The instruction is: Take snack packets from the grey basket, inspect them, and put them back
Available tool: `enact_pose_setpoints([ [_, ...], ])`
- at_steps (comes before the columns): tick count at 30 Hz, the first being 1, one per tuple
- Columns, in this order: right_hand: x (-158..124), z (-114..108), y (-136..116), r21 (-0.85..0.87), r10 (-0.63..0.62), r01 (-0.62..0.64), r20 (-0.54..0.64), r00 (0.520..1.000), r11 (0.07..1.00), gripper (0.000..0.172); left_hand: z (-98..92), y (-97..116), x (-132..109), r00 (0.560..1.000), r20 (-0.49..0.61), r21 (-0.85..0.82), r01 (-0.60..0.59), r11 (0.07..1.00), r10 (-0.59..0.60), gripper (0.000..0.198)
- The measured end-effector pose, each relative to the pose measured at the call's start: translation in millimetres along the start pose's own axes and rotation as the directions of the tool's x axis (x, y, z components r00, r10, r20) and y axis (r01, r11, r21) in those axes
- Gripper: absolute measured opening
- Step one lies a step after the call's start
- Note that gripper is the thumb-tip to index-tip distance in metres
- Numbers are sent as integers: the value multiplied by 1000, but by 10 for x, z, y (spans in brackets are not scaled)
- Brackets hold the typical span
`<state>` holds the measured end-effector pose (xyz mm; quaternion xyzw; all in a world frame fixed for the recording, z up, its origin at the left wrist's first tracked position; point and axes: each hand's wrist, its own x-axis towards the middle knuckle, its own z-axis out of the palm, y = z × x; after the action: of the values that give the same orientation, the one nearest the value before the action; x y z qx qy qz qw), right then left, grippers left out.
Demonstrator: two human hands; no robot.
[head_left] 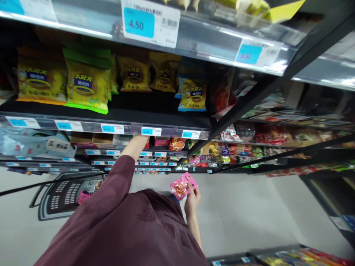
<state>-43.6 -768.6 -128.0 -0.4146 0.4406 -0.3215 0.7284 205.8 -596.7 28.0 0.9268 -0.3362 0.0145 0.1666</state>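
Observation:
My right hand (192,200) is closed on a small pink snack packet (181,186), held low over the floor in front of my maroon top. My left arm, in a maroon sleeve, reaches into a lower shelf. Only the wrist of my left hand (138,143) shows there. Its fingers are hidden behind the shelf's price rail (124,129), near small red and pink packs (177,143).
Yellow snack bags (85,83) fill the shelf above the rail, with a blue-edged bag (192,96) further right. A dark shopping basket (62,195) stands on the pale floor at the left with a pink packet inside. More stocked shelves run off to the right.

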Motion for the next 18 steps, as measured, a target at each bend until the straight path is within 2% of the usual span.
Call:
enact_pose_setpoints([
  [5,4,-1,45,34,13,-13,1,1000,999,41,-124,68,-12,1000,1,11,-5,1000,5,50],
  [10,24,-36,86,32,12,-12,6,1000,999,38,-92,93,15,1000,-8,97,12,995,-12,46],
  [15,18,-45,48,46,19,-19,-17,1000,999,36,-131,70,26,998,52,175,20,984,-29,43],
  [18,33,-55,44,33,19,-19,-16,1000,999,36,-172,52,33,996,87,161,-42,986,29,45],
])
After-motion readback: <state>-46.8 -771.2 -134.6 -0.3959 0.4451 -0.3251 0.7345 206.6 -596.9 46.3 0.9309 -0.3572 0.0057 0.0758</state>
